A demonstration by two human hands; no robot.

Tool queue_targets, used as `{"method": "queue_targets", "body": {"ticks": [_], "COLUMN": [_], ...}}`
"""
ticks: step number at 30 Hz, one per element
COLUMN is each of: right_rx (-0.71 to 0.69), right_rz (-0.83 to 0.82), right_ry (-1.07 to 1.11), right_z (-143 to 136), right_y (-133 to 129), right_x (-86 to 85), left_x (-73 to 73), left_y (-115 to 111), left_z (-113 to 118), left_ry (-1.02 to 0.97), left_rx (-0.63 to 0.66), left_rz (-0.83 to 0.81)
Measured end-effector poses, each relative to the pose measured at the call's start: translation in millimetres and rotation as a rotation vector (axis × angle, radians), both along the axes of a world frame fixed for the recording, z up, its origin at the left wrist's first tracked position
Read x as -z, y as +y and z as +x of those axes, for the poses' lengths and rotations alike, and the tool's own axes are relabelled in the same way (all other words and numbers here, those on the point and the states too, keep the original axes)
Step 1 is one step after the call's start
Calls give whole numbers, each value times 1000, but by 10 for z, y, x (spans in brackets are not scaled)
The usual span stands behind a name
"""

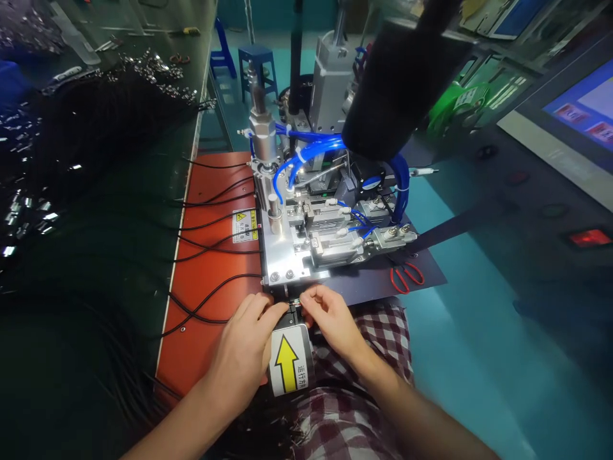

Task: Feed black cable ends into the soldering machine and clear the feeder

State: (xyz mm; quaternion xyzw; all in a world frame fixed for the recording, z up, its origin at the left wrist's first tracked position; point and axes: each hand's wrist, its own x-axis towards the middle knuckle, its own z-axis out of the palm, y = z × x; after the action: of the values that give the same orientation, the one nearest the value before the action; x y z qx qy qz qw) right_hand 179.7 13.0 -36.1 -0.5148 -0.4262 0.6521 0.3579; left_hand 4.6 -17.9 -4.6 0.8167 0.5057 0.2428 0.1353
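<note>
At the front of a metal bench machine (282,252), both hands meet over a narrow dark feed track (288,317). My right hand (330,316) pinches a small shiny connector (295,301) between thumb and forefinger at the track's mouth. My left hand (246,338) is closed beside it, its thumb tip touching the track; whatever its curled fingers hold is hidden. Below the fingertips, a white label with a yellow arrow (287,364) covers the track's near end. Several black cables (215,278) run from the machine's left side across an orange-red plate (191,345).
A large heap of black cables (96,121) with shiny metal ends covers the dark bench at left. Red-handled scissors (407,278) lie on the machine's base plate at right. A black cylinder (393,89) hangs above. A screen panel (582,108) stands at right, a blue stool (258,61) behind.
</note>
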Motion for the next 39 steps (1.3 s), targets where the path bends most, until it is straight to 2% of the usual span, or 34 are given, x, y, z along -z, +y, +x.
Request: {"method": "queue_targets", "body": {"ticks": [4, 11, 15, 18, 27, 32, 39], "right_rx": [19, 2, 14, -28, -67, -141, -116], "right_rz": [42, 132, 26, -29, 38, 189, 95], "right_ry": [17, -167, -58, 31, 69, -115, 24], "right_z": [-54, -38, -33, -33, 25, 83, 67], "right_y": [-7, -50, -9, 6, -58, 6, -2], "right_x": [23, -5, 14, 20, 4, 35, -3], "left_x": [11, 16, 18, 17, 34, 30, -10], "left_y": [7, 2, -10, -14, 5, -3, -1], "left_z": [1, -13, -24, -20, -1, -6, 4], "left_ry": [3, -43, -13, 32, 42, 77, 73], "left_rx": [18, 33, 45, 33, 10, 14, 5], "left_rz": [-3, -39, -57, -48, 23, 39, -10]}}
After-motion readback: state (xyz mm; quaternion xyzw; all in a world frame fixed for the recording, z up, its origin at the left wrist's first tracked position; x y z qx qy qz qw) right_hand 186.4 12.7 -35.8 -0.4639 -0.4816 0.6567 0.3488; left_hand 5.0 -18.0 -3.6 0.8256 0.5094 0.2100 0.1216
